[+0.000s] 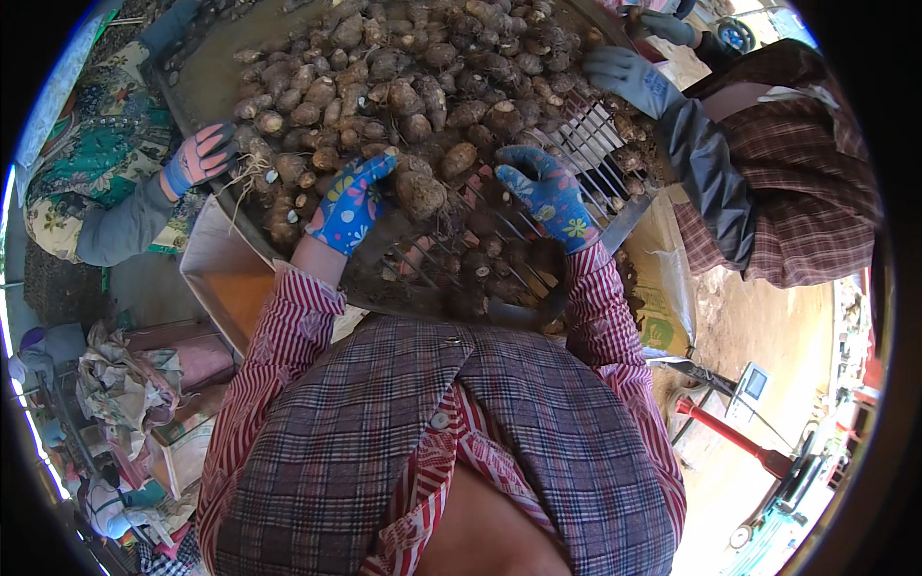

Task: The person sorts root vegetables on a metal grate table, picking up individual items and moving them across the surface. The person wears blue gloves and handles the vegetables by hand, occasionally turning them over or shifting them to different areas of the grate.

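Note:
My left hand, in a blue flower-print glove, rests at the near edge of a heap of taro corms. Its fingers are apart, just left of a large brown corm; whether they touch it is unclear. My right hand, in a matching glove, hovers at the metal bar grate with thumb and fingers apart and nothing seen between them. Between my hands a smaller corm lies by the large one. Small dirty corms lie on the near bars.
At left, a co-worker's pink and grey gloved hand reaches the tray edge. Another person's grey glove touches the heap at right. A box stands below left, a yellow printed sack below right. A scale display is farther right.

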